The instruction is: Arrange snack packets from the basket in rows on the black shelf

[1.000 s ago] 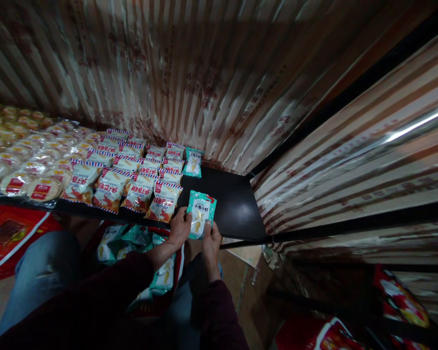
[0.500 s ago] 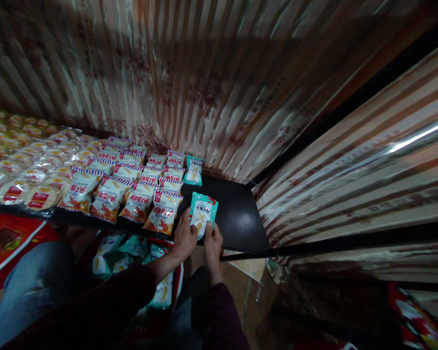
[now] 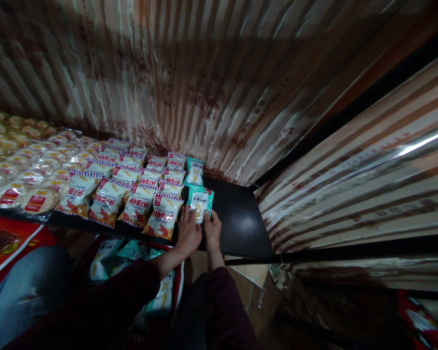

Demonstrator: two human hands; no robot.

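Between my two hands is a teal and white snack bag (image 3: 200, 200), its printed front facing up, low over or on the black shelf (image 3: 241, 218). My left hand (image 3: 189, 229) grips its lower left side, with the thumb on the front. On the lower right side my right hand (image 3: 212, 230) closes with thumb and fingers. Just behind stands a matching teal snack bag (image 3: 195, 172) near the wall. To the left of my left hand are rows of white and orange snack bags (image 3: 163, 217) with striped tops.
Round wrapped crackers (image 3: 40, 200) fill the shelf farther left. Below the front edge, a red bag (image 3: 181, 277) holds several teal snack bags (image 3: 105, 257). Another red bag (image 3: 14, 248) lies at the left. A striped sheet wall (image 3: 204, 97) and a dark frame bar (image 3: 336, 116) bound the shelf.
Both hands have moved the teal snack bag away from me, deeper over the shelf and closer to the matching bag behind. Both hands still hold it.
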